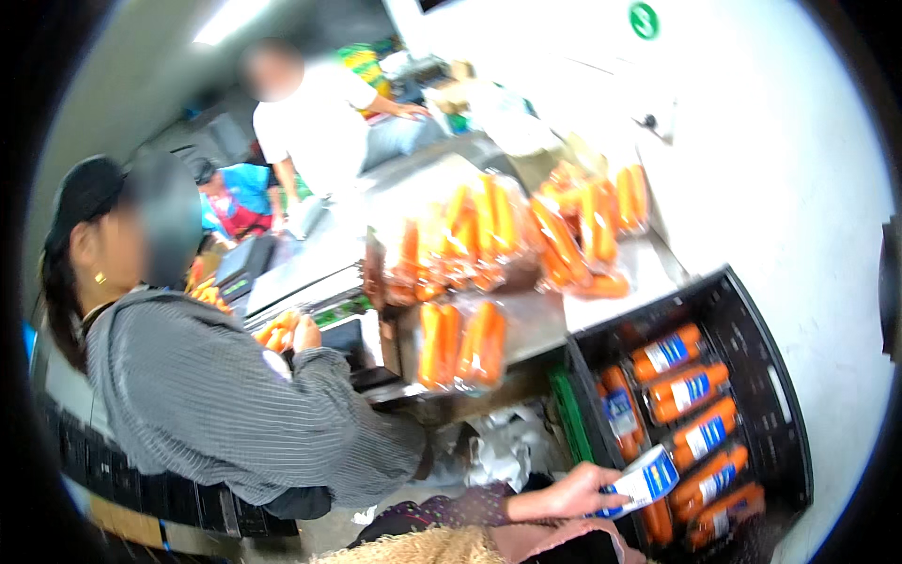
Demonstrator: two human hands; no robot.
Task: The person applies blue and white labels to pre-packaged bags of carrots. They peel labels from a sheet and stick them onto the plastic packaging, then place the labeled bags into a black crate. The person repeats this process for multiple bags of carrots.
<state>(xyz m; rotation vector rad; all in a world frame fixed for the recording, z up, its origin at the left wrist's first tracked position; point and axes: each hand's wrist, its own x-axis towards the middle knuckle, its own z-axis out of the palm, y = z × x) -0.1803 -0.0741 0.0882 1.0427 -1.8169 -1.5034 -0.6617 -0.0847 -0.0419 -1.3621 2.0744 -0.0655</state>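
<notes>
While the left hand (584,490) is gripping a blue-and-white labelled object (650,477) over the lower-left edge of a black plastic crate (752,324) at lower right, clear-bagged orange carrots (691,390) are lying inside, leaving open room along the upper-right wall; I cannot tell the right hand's state.

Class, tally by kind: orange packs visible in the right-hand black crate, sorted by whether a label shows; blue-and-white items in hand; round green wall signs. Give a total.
Orange packs in the black crate, label showing: 6
Orange packs, no label showing (partly hidden): 1
Blue-and-white item in hand: 1
Round green sign: 1
Total: 9
</notes>
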